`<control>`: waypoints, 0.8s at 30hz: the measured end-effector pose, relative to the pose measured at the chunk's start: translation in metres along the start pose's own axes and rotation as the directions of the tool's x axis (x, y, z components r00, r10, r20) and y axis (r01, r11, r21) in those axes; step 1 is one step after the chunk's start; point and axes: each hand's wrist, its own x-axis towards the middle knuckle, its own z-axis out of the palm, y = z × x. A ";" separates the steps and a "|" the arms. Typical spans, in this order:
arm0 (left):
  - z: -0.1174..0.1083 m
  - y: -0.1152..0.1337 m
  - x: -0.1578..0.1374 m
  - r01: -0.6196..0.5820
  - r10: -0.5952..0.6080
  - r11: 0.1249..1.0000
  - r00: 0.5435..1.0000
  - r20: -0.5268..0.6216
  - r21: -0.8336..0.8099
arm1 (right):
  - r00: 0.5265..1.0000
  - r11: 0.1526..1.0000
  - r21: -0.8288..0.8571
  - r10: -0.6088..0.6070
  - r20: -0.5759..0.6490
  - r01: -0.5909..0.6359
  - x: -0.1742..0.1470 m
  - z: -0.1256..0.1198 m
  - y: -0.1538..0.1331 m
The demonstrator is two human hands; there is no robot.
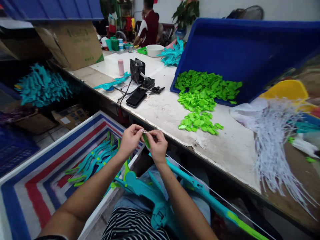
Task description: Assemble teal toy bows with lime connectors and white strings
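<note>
Over the table's front edge, my left hand (131,139) pinches a thin white string (143,130) between thumb and fingertips. Close beside it, my right hand (158,144) is closed round a small green plastic piece (146,140) and the same string; its fingers partly hide both. Across my lap lies a teal plastic toy bow (143,192) with green ends, under my forearms. A white string runs along its right limb. How the string meets the green piece is too small to make out.
Green plastic pieces (200,123) spill from a tipped blue bin (240,50) onto the table (160,110). White strings (271,143) hang at the right. A phone (136,99) and small black fan (137,70) stand mid-table. A striped-lined box (37,186) holds bows at left. A person (150,28) sits behind.
</note>
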 end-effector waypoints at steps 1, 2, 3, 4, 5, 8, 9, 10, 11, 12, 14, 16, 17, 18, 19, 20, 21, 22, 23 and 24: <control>0.002 -0.001 -0.001 0.067 -0.066 0.995 0.998 0.011 -0.068 | 0.999 1.000 0.007 0.000 -0.039 0.000 0.002 0.002 -0.002; 0.003 -0.002 -0.001 0.125 -0.122 0.985 0.992 0.028 -0.122 | 0.998 1.000 0.009 -0.006 -0.068 0.007 0.003 0.003 -0.003; 0.003 -0.003 0.000 0.168 -0.162 0.973 0.985 0.051 -0.156 | 0.996 1.000 0.007 -0.016 -0.084 0.017 0.004 0.004 -0.003; 0.003 -0.004 0.001 0.197 -0.186 0.965 0.979 0.080 -0.171 | 0.996 1.000 0.004 -0.030 -0.087 0.030 0.005 0.005 -0.004; 0.001 -0.004 0.002 0.219 -0.201 0.960 0.973 0.114 -0.176 | 0.996 0.999 0.001 -0.049 -0.080 0.049 0.005 0.006 -0.003; -0.005 -0.002 0.003 0.266 -0.232 0.951 0.951 0.204 -0.156 | 0.994 0.994 -0.001 -0.109 -0.014 0.109 0.003 0.006 0.000; -0.007 -0.002 0.004 0.275 -0.240 0.949 0.947 0.213 -0.155 | 0.993 0.993 0.002 -0.119 0.018 0.119 0.002 0.006 0.001; -0.007 -0.001 0.003 0.283 -0.248 0.946 0.946 0.207 -0.160 | 0.991 0.992 0.004 -0.123 0.051 0.123 0.001 0.006 0.001; -0.007 -0.001 0.003 0.290 -0.258 0.941 0.948 0.185 -0.173 | 0.989 0.992 0.005 -0.124 0.074 0.124 0.000 0.006 0.001; -0.007 -0.001 0.003 0.296 -0.269 0.936 0.951 0.155 -0.191 | 0.988 0.992 0.003 -0.125 0.087 0.125 -0.001 0.006 0.001; -0.004 -0.001 0.003 0.304 -0.288 0.925 0.952 0.101 -0.227 | 0.985 0.988 -0.016 -0.154 0.081 0.156 -0.001 0.004 0.001; -0.002 0.000 0.004 0.315 -0.301 0.916 0.949 0.092 -0.249 | 0.973 0.973 -0.061 -0.219 0.072 0.224 0.000 0.001 0.001; -0.002 0.001 0.004 0.323 -0.305 0.912 0.946 0.107 -0.251 | 0.964 0.961 -0.088 -0.255 0.079 0.262 0.002 -0.001 0.001; -0.002 0.002 0.004 0.329 -0.305 0.912 0.943 0.129 -0.245 | 0.954 0.949 -0.113 -0.286 0.091 0.295 0.004 -0.003 0.001; -0.002 0.003 0.004 0.327 -0.298 0.916 0.942 0.152 -0.231 | 0.945 0.937 -0.135 -0.309 0.104 0.322 0.006 -0.005 0.001; -0.002 0.004 0.004 0.317 -0.283 0.926 0.943 0.177 -0.207 | 0.939 0.928 -0.153 -0.324 0.115 0.339 0.008 -0.007 0.000; -0.003 0.005 0.004 0.297 -0.261 0.939 0.944 0.202 -0.175 | 0.934 0.921 -0.168 -0.333 0.126 0.351 0.011 -0.009 0.000; -0.003 0.006 0.004 0.268 -0.235 0.953 0.947 0.219 -0.138 | 0.931 0.915 -0.182 -0.338 0.140 0.360 0.013 -0.011 -0.001; -0.004 0.005 0.003 0.234 -0.207 0.967 0.951 0.228 -0.101 | 0.927 0.910 -0.195 -0.338 0.161 0.366 0.015 -0.013 -0.002; -0.003 0.005 0.003 0.199 -0.180 0.978 0.957 0.226 -0.064 | 0.924 0.905 -0.209 -0.334 0.187 0.370 0.018 -0.015 -0.004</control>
